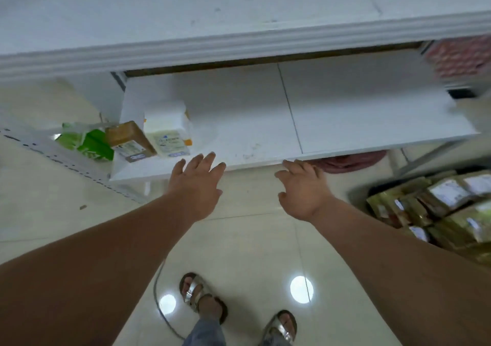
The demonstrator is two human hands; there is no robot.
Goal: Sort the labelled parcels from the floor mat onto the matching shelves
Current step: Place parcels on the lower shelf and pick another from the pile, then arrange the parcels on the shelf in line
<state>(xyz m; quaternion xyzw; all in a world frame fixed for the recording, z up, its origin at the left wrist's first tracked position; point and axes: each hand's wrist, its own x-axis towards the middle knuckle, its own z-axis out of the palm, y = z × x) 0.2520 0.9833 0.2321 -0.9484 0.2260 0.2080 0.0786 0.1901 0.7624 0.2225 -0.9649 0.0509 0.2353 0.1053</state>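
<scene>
A white shelf lies in front of me under a higher white shelf. On its left end stand a white labelled parcel and a brown labelled parcel, side by side; a green packet sits just left of them. My left hand hovers open at the shelf's front edge, right of the white parcel, holding nothing. My right hand is open at the same edge, fingers spread, empty. A heap of brown labelled parcels lies on the floor at the right.
A perforated white shelf post runs along the left. A red patterned item sits at the shelf's far right and red cloth shows under the shelf. My sandalled feet stand on glossy tiles beside a grey cable.
</scene>
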